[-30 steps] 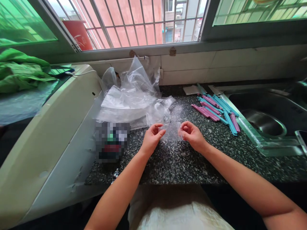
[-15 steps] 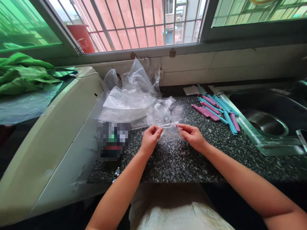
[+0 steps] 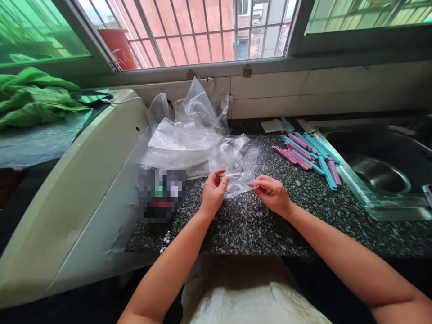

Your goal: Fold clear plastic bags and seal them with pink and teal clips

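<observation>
A small clear plastic bag (image 3: pixel 239 184) is stretched out between my two hands, just above the dark speckled counter (image 3: pixel 243 229). At its left edge, my left hand (image 3: pixel 215 191) holds it with loosely curled fingers and thumb. The thumb and fingers of my right hand (image 3: pixel 272 192) pinch the right corner. Just behind the bag lies a heap of larger clear plastic bags (image 3: pixel 189 135), crumpled and overlapping. How many layers the small bag has cannot be seen.
Blue and pink sealing clips (image 3: pixel 308 153) lie piled to the right, beside a steel sink (image 3: pixel 374 211). A blurred-out item (image 3: pixel 162 195) and a beaded object (image 3: pixel 165 243) sit left of my arm. A cream-coloured appliance (image 3: pixel 94 157) borders the counter, with green cloth (image 3: pixel 33 99) beyond it.
The small bag has tilted and shows more of its surface. My right hand has drawn its corner slightly down and outward, while the left fingers have loosened a little. The view has shifted slightly.
</observation>
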`<state>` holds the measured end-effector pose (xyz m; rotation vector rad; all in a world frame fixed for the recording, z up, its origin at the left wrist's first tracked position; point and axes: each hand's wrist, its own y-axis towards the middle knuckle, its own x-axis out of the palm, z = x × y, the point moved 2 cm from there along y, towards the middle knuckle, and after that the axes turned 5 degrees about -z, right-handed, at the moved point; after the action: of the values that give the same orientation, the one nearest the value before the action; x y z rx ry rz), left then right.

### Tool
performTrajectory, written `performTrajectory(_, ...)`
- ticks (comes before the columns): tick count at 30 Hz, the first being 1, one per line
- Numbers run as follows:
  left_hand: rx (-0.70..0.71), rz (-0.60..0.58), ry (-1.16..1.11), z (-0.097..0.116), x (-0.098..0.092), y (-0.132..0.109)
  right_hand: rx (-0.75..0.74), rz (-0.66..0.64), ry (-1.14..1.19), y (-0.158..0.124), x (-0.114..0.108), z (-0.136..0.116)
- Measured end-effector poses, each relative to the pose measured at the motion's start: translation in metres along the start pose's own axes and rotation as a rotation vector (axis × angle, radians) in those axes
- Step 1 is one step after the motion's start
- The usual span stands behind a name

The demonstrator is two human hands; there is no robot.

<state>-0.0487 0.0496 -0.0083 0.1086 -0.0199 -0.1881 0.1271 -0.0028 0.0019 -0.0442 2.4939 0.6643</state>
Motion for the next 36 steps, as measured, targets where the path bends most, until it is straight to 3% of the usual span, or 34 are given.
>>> performTrajectory(3,0.275,0.031,0.250,0.011,-0.002,-0.006,0.041,0.099,-0.075,-0.001,-0.002,0.000)
performTrajectory(5,0.413,-0.036,0.371,0.016,0.000,-0.010,0.076,0.134,-0.069,-0.001,-0.003,0.000)
performTrajectory(7,0.464,-0.121,0.429,0.018,0.003,-0.012,0.097,0.136,-0.047,-0.002,-0.003,0.000)
performTrajectory(10,0.398,-0.204,0.409,0.015,0.006,-0.012,0.076,0.094,-0.051,-0.003,-0.003,-0.003)
performTrajectory(16,0.143,-0.140,0.185,0.006,0.004,-0.007,0.035,0.056,-0.043,0.000,-0.003,-0.006)
performTrajectory(21,-0.070,-0.324,0.183,0.001,0.010,-0.008,0.034,0.079,-0.042,0.002,-0.003,-0.003)
performTrajectory(28,-0.067,-0.338,0.145,-0.004,0.011,-0.007,0.041,-0.135,0.057,-0.002,0.010,0.000)
performTrajectory(36,-0.052,-0.314,0.197,-0.005,0.011,-0.006,0.073,-0.233,0.061,-0.004,0.015,0.000)
